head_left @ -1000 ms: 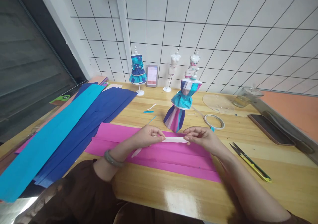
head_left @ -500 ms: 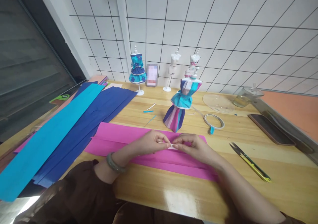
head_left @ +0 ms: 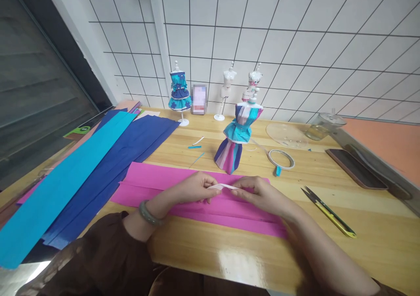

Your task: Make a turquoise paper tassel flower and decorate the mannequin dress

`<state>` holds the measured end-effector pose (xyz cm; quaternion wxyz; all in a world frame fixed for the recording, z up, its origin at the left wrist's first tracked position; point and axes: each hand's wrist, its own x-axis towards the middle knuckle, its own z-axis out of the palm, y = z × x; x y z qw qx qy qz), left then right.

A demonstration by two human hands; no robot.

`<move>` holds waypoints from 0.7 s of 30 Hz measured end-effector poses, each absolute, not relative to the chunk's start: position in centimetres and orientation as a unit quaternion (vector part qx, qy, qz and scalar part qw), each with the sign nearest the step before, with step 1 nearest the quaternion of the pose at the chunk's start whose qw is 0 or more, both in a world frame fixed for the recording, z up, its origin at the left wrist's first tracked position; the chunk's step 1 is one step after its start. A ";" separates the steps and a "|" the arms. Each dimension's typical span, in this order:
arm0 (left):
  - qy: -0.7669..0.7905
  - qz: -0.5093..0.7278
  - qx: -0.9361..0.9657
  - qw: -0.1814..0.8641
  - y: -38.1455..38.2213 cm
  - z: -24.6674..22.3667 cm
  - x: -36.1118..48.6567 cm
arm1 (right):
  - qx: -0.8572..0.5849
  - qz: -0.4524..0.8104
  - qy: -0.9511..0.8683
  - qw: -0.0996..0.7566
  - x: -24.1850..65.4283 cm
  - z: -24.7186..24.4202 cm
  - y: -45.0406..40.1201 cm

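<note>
A narrow white strip (head_left: 224, 185) stretches between my two hands, slightly bent in the middle. Its left end is pinched by my left hand (head_left: 197, 187), and my right hand (head_left: 255, 192) pinches the other end. Both hands are just above a wide sheet of pink paper (head_left: 147, 175) with lengthwise creases, lying on the wooden table (head_left: 193, 248). Directly behind my hands stands a small dress form (head_left: 238, 132) in a striped, turquoise-waisted dress.
Blue paper (head_left: 138, 142) and a turquoise strip (head_left: 75, 173) lie at left. More dress forms (head_left: 180, 90) and a phone (head_left: 199, 99) stand behind. At right are a tape roll (head_left: 281, 159), yellow-handled snips (head_left: 330, 213), a dark tray-like object (head_left: 356, 169) and a glass jar (head_left: 324, 125).
My hands have moved slightly apart, and more of the white strip shows between them. The whole view has shifted a little.
</note>
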<state>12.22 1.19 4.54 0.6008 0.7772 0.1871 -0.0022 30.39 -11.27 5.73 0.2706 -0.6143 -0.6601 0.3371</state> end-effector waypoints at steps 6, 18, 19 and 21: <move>0.180 -0.011 0.785 0.593 1.2 4.6 12.1 | -0.606 0.348 -0.662 0.270 30.1 5.8 -11.4; 0.178 -0.034 0.821 0.542 1.1 4.1 12.0 | -0.594 0.205 -0.744 0.225 29.3 5.9 -11.3; 0.175 -0.034 0.822 0.541 1.0 4.1 12.0 | -0.591 0.203 -0.750 0.219 29.3 5.7 -11.2; 0.165 -0.034 0.825 0.539 1.0 4.1 12.0 | -0.590 0.202 -0.752 0.212 29.2 5.4 -11.1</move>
